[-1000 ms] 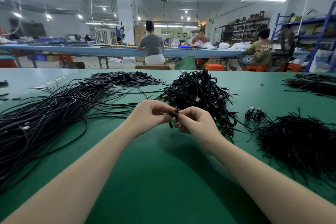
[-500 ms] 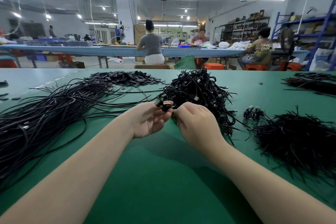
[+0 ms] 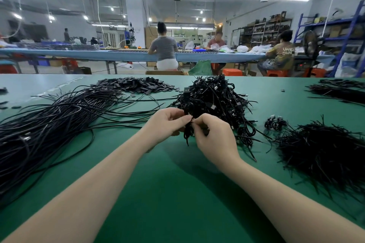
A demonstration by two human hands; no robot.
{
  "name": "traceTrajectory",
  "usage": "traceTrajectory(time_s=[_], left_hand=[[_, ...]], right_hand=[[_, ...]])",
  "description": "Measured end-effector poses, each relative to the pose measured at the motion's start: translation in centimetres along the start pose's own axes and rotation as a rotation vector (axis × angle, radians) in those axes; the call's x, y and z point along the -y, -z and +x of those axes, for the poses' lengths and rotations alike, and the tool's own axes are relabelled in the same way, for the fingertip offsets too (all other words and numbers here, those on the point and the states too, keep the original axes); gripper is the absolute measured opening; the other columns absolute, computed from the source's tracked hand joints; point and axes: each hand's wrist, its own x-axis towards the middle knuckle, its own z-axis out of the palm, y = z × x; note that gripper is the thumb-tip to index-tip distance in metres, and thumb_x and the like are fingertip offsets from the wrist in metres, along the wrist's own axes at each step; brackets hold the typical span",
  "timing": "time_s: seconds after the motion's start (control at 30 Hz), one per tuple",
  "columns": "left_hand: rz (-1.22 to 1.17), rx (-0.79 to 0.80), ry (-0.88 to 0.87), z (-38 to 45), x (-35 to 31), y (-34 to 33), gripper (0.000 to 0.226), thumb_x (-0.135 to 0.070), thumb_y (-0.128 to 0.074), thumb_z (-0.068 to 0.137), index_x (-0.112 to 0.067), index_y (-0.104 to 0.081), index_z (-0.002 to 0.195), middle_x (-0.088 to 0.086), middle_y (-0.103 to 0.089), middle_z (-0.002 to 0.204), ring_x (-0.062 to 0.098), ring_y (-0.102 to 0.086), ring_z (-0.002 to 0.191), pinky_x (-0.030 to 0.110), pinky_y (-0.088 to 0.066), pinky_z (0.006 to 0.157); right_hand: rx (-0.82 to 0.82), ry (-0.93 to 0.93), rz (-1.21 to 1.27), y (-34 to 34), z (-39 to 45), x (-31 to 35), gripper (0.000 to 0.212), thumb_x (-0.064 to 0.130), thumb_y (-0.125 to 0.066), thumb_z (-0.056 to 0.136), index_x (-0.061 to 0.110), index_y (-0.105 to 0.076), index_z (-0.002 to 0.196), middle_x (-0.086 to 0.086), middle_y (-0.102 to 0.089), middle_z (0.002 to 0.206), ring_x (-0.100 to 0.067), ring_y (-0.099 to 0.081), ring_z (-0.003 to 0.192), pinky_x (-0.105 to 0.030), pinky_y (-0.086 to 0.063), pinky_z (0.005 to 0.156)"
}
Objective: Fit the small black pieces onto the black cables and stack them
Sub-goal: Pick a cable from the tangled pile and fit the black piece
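We pinch a coiled black cable [image 3: 187, 134] between our left hand [image 3: 167, 124] and right hand [image 3: 212, 138], fitting seemingly in progress; next it likely goes onto the finished heap [image 3: 215, 100] just beyond; loose cables [image 3: 49, 124] wait left

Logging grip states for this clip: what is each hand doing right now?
Left hand: pinching the coiled black cable.
Right hand: pinching the same cable.
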Motion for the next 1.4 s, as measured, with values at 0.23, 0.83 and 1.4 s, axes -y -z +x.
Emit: traceTrajectory(time_s=[0.23,0.83,1.4], left_hand=[[-0.387,0.018,0.315,-0.2,-0.8,-1.2,0.011,-0.019,-0.057,0.096,-0.022,-0.05,0.103,-0.002,-0.061,0.06,0.009,-0.055,0.042,0.018,-0.046,0.043],[-0.239,0.035,0.08,-0.4,-0.1,-1.3,0.021,-0.022,-0.062,0.093,-0.023,-0.056,0.112,-0.003,-0.072,0.073,0.013,-0.066,0.063,0.026,-0.055,0.059],[0.752,-0.164,-0.091,-0.5,4.7,-1.0,0.022,-0.033,-0.042,0.095,-0.038,-0.058,0.109,-0.011,-0.057,0.077,0.02,-0.057,0.072,0.027,-0.038,0.06]], right_hand=[[-0.115,0.308,-0.376,1.2,0.0,0.2,0.008,0.011,-0.066,0.08,0.012,-0.066,0.073,0.0,-0.067,0.069,-0.027,-0.063,0.064,-0.033,-0.047,0.059],[-0.161,0.269,-0.352,0.6,-0.2,-0.2,0.009,0.014,-0.063,0.083,0.014,-0.068,0.075,0.004,-0.07,0.072,-0.024,-0.066,0.068,-0.035,-0.045,0.069],[-0.179,0.061,-0.392,5.4,13.3,2.2,0.02,0.02,-0.05,0.097,0.014,-0.067,0.105,-0.004,-0.069,0.089,-0.019,-0.062,0.066,-0.035,-0.053,0.06]])
